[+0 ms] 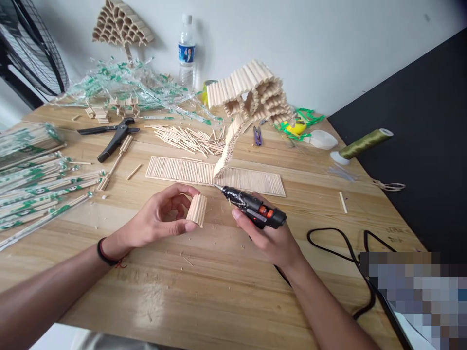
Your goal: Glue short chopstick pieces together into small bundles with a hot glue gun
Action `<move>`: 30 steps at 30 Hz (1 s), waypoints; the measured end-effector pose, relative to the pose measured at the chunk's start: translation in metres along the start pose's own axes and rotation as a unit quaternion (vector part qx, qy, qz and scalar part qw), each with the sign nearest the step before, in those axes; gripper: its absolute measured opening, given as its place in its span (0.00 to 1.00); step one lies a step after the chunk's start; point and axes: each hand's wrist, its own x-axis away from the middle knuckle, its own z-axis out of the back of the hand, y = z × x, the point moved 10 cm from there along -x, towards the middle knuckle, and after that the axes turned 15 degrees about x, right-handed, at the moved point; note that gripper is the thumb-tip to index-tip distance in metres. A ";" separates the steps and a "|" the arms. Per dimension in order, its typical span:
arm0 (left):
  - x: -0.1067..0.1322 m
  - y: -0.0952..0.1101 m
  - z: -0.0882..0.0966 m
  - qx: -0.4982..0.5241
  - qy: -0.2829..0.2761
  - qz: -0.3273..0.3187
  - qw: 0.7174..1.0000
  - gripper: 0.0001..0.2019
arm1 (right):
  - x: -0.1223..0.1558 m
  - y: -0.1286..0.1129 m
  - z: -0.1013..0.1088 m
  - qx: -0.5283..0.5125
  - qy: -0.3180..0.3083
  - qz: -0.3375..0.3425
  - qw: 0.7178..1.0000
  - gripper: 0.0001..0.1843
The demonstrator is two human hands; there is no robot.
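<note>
Between the thumb and fingers of my left hand point(164, 214) is a small curved panel of short wooden sticks point(197, 210), held upright above the table. My right hand point(273, 238) grips a black hot glue gun point(255, 208), its metal nozzle pointing left and away from me. Just beyond the nozzle lies a long flat strip of sticks point(171, 169). A curved stick stem point(229, 146) rises from that strip to a tree-like stick structure point(248, 87). Behind the strip is a pile of loose sticks point(191, 140).
Wrapped chopsticks point(40, 184) cover the left side. Black cutters point(118, 136) lie beside empty wrappers point(120, 87). A water bottle point(187, 53) stands by the wall. Purple snips point(258, 136), a green thread spool point(365, 145) and a black cord point(335, 231) are on the right.
</note>
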 end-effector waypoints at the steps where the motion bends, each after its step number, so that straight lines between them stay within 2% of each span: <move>1: 0.000 0.001 0.001 0.001 0.003 -0.004 1.000 0.25 | 0.000 -0.002 -0.001 0.025 -0.006 0.005 1.000 0.08; 5: 0.000 0.001 0.002 0.005 0.002 -0.009 1.000 0.25 | -0.001 -0.008 -0.011 0.136 -0.028 0.036 0.990 0.12; 7: 0.001 0.001 0.002 0.002 -0.001 -0.008 1.000 0.26 | 0.000 -0.006 -0.020 0.158 -0.046 0.044 0.985 0.16; 12: 0.006 0.006 0.004 -0.052 0.009 -0.026 0.998 0.29 | 0.001 -0.006 -0.029 0.150 -0.093 0.058 0.983 0.24; 15: 0.008 0.016 -0.003 -0.105 0.006 -0.063 0.992 0.29 | 0.004 -0.019 -0.021 0.127 -0.084 0.097 0.984 0.32; 17: 0.010 0.022 -0.009 -0.138 0.001 -0.085 0.987 0.30 | 0.007 -0.030 -0.013 0.097 -0.055 0.129 0.985 0.35; 22: 0.015 0.027 -0.023 -0.216 0.002 -0.107 0.970 0.31 | 0.019 -0.055 -0.002 0.041 0.045 0.195 0.979 0.28; 27: 0.015 0.028 -0.026 -0.260 0.010 -0.109 0.960 0.28 | 0.030 -0.074 -0.008 -0.009 0.062 0.236 0.970 0.15; 30: 0.014 0.027 -0.026 -0.254 0.007 -0.106 0.961 0.29 | 0.032 -0.078 -0.007 -0.013 0.077 0.238 0.968 0.11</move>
